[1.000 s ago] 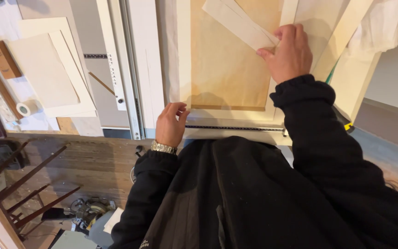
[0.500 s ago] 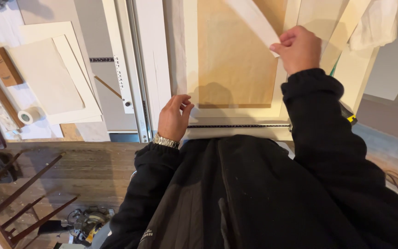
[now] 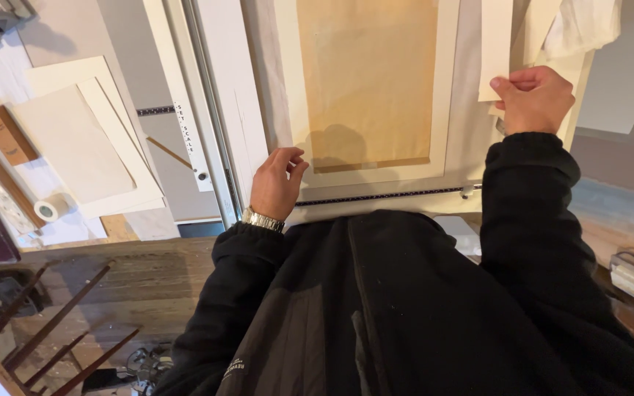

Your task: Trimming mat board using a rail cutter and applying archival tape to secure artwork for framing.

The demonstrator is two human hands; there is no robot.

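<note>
R hand [image 3: 536, 99] pinches the bottom end of a long cream-white paper strip [image 3: 494, 48] btw thumb & fingers, holding it off to the right of the cream mat board w/ tan kraft-paper centre [image 3: 367, 88], which lies flat on the pale worktable [image 3: 247, 95]. L hand [image 3: 276, 183] holds nothing; fingers loosely curled, tips resting at the board's lower left corner. Gold metal wristwatch [image 3: 262, 219] on L wrist. Left of the table's metal rail: white tape roll [image 3: 53, 207] & a second cream mat board [image 3: 86, 139].
</note>
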